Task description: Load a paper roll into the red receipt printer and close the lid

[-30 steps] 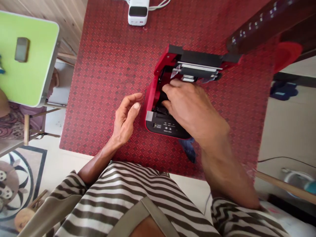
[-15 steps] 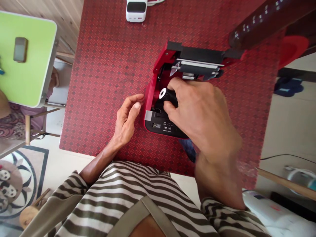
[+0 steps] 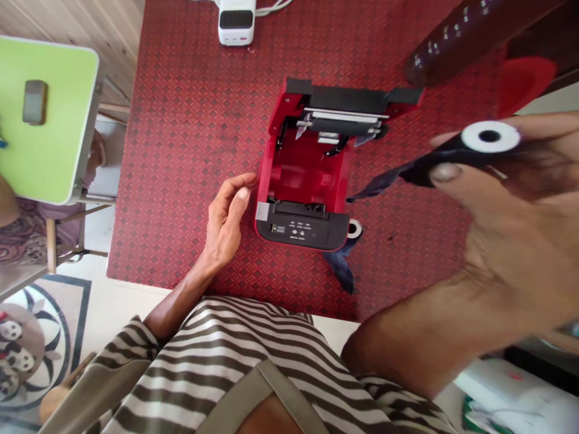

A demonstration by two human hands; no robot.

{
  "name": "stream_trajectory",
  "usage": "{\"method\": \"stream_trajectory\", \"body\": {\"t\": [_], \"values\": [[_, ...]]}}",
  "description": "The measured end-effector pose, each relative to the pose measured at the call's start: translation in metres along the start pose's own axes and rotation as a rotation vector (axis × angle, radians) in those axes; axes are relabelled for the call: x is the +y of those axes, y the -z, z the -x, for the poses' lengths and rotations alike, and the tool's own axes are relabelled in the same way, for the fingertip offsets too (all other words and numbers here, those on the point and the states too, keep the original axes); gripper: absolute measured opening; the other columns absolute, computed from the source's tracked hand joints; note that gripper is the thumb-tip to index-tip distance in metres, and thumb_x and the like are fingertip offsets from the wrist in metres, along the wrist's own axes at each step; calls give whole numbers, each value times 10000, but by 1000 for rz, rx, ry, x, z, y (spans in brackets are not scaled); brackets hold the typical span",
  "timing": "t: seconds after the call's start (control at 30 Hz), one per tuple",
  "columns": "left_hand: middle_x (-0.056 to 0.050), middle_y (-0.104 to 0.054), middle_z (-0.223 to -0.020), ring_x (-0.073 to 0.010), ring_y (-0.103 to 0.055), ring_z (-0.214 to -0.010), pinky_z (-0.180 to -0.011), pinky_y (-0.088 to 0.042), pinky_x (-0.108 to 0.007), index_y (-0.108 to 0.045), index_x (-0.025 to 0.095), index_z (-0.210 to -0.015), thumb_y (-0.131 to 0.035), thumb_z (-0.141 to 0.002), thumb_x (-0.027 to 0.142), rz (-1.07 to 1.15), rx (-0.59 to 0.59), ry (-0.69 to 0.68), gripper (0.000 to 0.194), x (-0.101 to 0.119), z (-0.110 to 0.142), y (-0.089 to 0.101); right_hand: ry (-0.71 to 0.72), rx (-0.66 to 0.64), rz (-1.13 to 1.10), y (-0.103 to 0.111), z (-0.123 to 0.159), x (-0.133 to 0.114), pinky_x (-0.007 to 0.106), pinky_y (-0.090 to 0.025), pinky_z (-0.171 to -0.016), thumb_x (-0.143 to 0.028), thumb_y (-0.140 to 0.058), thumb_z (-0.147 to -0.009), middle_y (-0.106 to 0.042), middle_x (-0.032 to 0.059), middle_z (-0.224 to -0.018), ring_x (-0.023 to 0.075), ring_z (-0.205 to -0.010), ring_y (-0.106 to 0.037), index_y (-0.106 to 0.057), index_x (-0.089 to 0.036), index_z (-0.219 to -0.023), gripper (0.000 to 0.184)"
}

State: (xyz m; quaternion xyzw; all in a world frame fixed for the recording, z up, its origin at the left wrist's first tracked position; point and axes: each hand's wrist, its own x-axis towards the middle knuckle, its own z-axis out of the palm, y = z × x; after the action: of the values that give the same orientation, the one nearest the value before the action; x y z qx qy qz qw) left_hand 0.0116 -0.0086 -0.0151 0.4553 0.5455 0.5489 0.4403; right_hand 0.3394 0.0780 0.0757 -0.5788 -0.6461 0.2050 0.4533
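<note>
A red and black label printer (image 3: 312, 235) sits on the table with its lid raised, its red inner bay (image 3: 298, 178) bare. My right hand (image 3: 511, 217), off to the right of the printer, pinches a dark ribbon roll (image 3: 446, 158) with a white core. From that roll a twisted strip of dark film trails left toward the printer. My left hand (image 3: 226, 223) rests beside the printer's left edge, fingers loosely bent, thumb apart, nothing held. Partly behind the printer's right corner lies another white-cored roll (image 3: 355, 229), dark film (image 3: 341, 271) hanging from it.
A white device with a dark top (image 3: 236, 24) and cables stands at the table's far edge. Toward the back right are a dark brown cylinder (image 3: 452, 42) and a red stool (image 3: 527, 84). On a green table (image 3: 54, 157) to the left lies a phone (image 3: 35, 102).
My right hand has lifted the ribbon roll out of the printer's bay and carried it right, closer to the camera. The left hand stays beside the printer. The view has shifted slightly.
</note>
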Motion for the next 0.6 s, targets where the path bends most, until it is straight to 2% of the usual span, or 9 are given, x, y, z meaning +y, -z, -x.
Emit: {"method": "stream_trajectory", "body": {"t": [0.03,0.1,0.13,0.2,0.33,0.5,0.6], "values": [[-79,-956,-1518,-364,-899,-1463,-1330,-706,-600,-895,361,-1485,-719,-1271,839,-3,-2,-3,553,0,0,0,15,81,-40,-6,-3,17,480,-677,-901,-521,-1060,-917,-916,67,-1164,284,-1059,-860,-898,-306,-1190,383],[-93,-950,-1527,-377,-895,-1472,-1353,-699,-627,-892,351,-1489,-729,-1266,839,-4,-5,-1,560,1,-1,0,18,155,-79,-20,-7,45,429,-640,-830,-436,-1091,-808,-902,35,-1050,247,-939,-824,-893,-305,-1143,410],[-98,-949,-1530,-383,-892,-1476,-1368,-693,-645,-891,347,-1489,-733,-1261,846,-1,-5,2,571,2,-1,0,-6,163,-108,-27,-8,55,411,-635,-820,-381,-1073,-784,-907,33,-1047,240,-938,-826,-887,-304,-1130,399],[-107,-946,-1537,-395,-888,-1483,-1394,-679,-677,-893,341,-1484,-741,-1249,861,8,-3,12,590,3,-1,-1,-84,98,-141,-42,-8,67,389,-648,-829,-278,-1010,-763,-916,31,-1059,228,-960,-840,-857,-300,-1116,385],[-106,-945,-1532,-413,-879,-1501,-1425,-666,-703,-893,351,-1469,-750,-1240,863,8,-4,28,579,5,-1,-2,-222,-74,-124,-64,-3,68,372,-702,-908,-203,-939,-786,-928,12,-1109,209,-1009,-860,-781,-302,-1113,376],[-100,-930,-1574,-398,-862,-1537,-1451,-650,-696,-872,357,-1497,-718,-1260,842,2,-16,34,561,4,0,-1,-244,-110,-86,-76,7,64,415,-742,-964,-227,-870,-840,-949,24,-1141,232,-1029,-895,-780,-298,-1151,331],[-107,-932,-1563,-403,-872,-1514,-1413,-669,-710,-869,354,-1502,-705,-1274,814,-22,-21,3,540,1,0,0,-234,-122,-57,-77,10,61,434,-750,-1001,-268,-854,-943,-963,55,-1194,238,-1065,-900,-764,-321,-1176,256]]}}
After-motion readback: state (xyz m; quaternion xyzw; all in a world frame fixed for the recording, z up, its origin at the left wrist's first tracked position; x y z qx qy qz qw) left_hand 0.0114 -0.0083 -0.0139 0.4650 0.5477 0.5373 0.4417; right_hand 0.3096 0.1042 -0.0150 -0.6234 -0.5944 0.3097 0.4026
